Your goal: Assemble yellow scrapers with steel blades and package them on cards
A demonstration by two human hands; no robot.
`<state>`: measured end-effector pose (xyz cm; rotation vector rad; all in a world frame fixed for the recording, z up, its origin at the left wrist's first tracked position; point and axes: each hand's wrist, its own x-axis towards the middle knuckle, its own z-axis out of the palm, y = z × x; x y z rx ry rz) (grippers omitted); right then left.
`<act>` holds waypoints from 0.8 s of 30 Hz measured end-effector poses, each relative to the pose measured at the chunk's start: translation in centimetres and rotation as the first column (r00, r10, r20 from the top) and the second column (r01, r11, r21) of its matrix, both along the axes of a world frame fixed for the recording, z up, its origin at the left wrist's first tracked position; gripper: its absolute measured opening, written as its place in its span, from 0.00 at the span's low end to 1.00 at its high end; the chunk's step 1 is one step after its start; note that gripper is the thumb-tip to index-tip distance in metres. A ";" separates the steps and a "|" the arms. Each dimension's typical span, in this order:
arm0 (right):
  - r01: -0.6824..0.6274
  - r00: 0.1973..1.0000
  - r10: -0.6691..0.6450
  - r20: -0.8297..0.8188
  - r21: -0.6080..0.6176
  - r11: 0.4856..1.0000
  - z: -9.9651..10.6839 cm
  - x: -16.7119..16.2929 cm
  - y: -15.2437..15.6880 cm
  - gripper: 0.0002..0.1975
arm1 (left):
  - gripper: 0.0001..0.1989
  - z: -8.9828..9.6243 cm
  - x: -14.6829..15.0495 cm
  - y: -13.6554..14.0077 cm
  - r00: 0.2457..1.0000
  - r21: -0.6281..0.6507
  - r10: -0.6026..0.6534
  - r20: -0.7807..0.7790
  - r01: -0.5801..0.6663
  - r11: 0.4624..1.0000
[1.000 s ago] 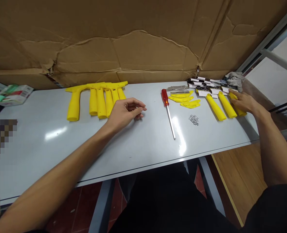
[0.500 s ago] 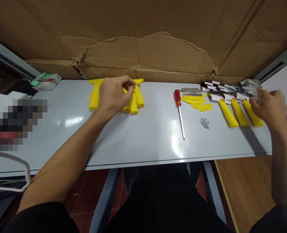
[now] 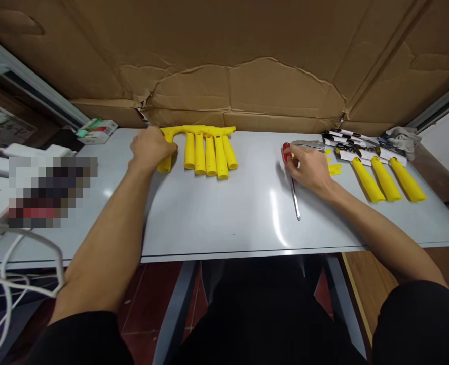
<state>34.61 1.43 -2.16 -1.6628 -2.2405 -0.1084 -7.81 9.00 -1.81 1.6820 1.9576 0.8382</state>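
My left hand (image 3: 151, 147) is closed round the stem of the leftmost yellow T-shaped handle (image 3: 165, 165), at the back of the table. Beside it several more yellow T-shaped handles (image 3: 199, 154) lie in a row, their hollow stems toward me. My right hand (image 3: 308, 165) has its fingers and thumb closed about the red grip of a screwdriver (image 3: 295, 197), which lies on the table with its shaft pointing at me. Behind that hand, thin metal strips (image 3: 310, 144) and flat yellow pieces (image 3: 334, 169) are partly hidden. The small metal screws are covered by the hand and forearm.
On the right lie yellow-handled tools (image 3: 386, 180) with black-and-white heads, near a grey cloth (image 3: 401, 139). A small box (image 3: 101, 133) stands at back left. White cables (image 3: 19, 284) hang by the left edge. A cardboard wall (image 3: 247, 91) closes off the back.
My left hand has moved left from over the middle handles to the leftmost one. My right hand has come left from the yellow-handled tools to the screwdriver. The view has shifted slightly.
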 end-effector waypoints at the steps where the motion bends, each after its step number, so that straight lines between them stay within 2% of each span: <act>1: 0.019 1.000 -0.019 -0.016 0.032 0.999 0.0 0.4 0.0 0.18 | 0.37 0.1 -0.1 -0.1 0.991 0.085 0.109 -0.080 -0.102 0.991; 4: 0.135 0.985 -0.120 -0.127 0.115 0.984 1.2 2.7 0.5 0.19 | 0.34 2.3 0.9 -1.5 0.957 0.251 0.255 -0.136 -0.216 0.944; 5: 0.173 0.974 -0.150 -0.169 0.127 0.977 1.8 3.7 0.8 0.20 | 0.30 3.5 1.7 -2.4 0.944 0.318 0.298 -0.142 -0.241 0.917; 6: 0.202 0.964 -0.175 -0.201 0.126 0.971 2.3 4.7 1.1 0.20 | 0.24 4.8 2.9 -3.3 0.949 0.373 0.275 -0.155 -0.201 0.906; 7: 0.223 0.958 -0.195 -0.212 0.114 0.968 2.8 5.7 1.4 0.20 | 0.18 5.9 4.5 -4.4 0.954 0.483 0.226 -0.196 -0.107 0.869; 8: 0.233 0.956 -0.210 -0.204 0.095 0.968 3.1 6.6 1.7 0.19 | 0.18 6.7 6.2 -5.6 0.951 0.593 0.188 -0.244 -0.007 0.805; 9: 0.239 0.958 -0.222 -0.184 0.073 0.968 3.3 7.5 1.9 0.19 | 0.21 7.0 8.1 -6.7 0.940 0.625 0.094 -0.328 0.141 0.768; 10: 0.237 0.961 -0.227 -0.159 0.048 0.970 3.3 8.2 2.1 0.17 | 0.22 6.9 10.0 -7.7 0.910 0.597 -0.045 -0.411 0.306 0.741; 12: 0.205 0.974 -0.204 -0.103 0.003 0.979 2.9 9.6 2.4 0.15 | 0.22 5.4 13.4 -9.2 0.791 0.477 -0.316 -0.523 0.579 0.661; 13: 0.183 0.980 -0.183 -0.080 -0.010 0.983 2.4 10.1 2.6 0.15 | 0.23 4.1 14.6 -9.7 0.728 0.433 -0.386 -0.567 0.662 0.612; 16: 0.127 0.992 -0.127 -0.017 0.015 0.992 0.8 11.1 3.5 0.17 | 0.26 0.1 16.5 -10.3 0.575 0.369 -0.439 -0.690 0.801 0.471; 17: 0.095 0.995 -0.096 0.010 0.047 0.994 0.3 11.2 3.9 0.18 | 0.25 -1.0 16.7 -10.4 0.545 0.354 -0.433 -0.718 0.821 0.447; 19: 0.009 0.997 -0.016 0.071 0.093 0.996 -0.7 11.1 4.9 0.22 | 0.23 -2.4 16.8 -10.5 0.509 0.339 -0.412 -0.756 0.843 0.419; 21: -0.068 0.991 0.056 0.123 0.093 0.993 -1.3 10.7 6.2 0.24 | 0.22 -2.9 17.0 -10.6 0.498 0.329 -0.405 -0.767 0.846 0.419; 24: -0.061 0.989 0.054 0.137 0.047 0.997 -1.3 10.2 8.9 0.22 | 0.23 -2.8 17.3 -11.0 0.523 0.333 -0.446 -0.726 0.835 0.438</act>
